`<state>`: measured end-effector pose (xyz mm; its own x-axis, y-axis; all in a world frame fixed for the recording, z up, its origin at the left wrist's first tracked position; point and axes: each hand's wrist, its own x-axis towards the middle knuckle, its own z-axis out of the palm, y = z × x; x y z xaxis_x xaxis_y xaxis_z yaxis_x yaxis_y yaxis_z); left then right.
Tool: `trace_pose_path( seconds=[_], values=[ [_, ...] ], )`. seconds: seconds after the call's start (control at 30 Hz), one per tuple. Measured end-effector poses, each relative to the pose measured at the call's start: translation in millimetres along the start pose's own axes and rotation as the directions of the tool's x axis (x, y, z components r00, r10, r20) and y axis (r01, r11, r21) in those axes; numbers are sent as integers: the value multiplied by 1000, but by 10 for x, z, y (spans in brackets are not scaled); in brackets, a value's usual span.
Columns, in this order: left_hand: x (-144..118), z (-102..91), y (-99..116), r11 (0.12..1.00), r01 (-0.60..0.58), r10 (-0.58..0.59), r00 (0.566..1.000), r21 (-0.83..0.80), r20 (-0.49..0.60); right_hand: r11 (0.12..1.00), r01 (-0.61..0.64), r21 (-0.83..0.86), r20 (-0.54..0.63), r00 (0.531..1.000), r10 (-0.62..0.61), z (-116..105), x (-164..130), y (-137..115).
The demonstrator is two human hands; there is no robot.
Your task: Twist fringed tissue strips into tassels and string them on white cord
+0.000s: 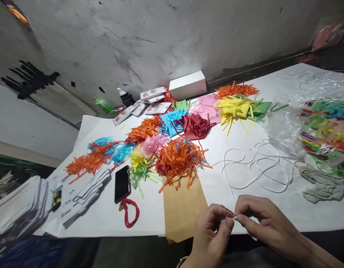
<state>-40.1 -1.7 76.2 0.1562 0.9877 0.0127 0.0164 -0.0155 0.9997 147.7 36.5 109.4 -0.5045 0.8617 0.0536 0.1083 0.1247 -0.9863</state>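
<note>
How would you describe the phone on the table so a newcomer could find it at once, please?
On the white table, look left of the brown envelope. The phone lies flat beside green paper strips; it alone is dark and glossy, with a red cord loop below.

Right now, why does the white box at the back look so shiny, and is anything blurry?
In the head view, glare whitens the top of the white box; the left hand and right hand at the near edge look slightly soft, the stacked cards at the left edge smear, and the table edges bend from lens distortion.
</note>
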Motion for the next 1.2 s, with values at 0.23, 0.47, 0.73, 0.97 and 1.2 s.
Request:
trace_pose_path(
  seconds=[0.23,0.47,0.73,0.97,1.2],
  values=[
    [39,-35,108,945,-245,250,968,217,7,894,-252,370,162,965,205,49,-44,76],
    [39,-104,105,929,-330,327,944,167,41,738,-307,601,255,949,187,122,-51,226],
    [42,-169,142,991,-118,123,988,-65,90,744,-311,592,256,947,193,149,-49,232],
    [32,-54,104,944,115,-91,992,-308,91,906,-176,384,93,984,152,99,-46,157],
    [64,0,115,876,214,-183,977,-433,114,988,155,-3,-116,981,-155,71,26,136]
  ],
)
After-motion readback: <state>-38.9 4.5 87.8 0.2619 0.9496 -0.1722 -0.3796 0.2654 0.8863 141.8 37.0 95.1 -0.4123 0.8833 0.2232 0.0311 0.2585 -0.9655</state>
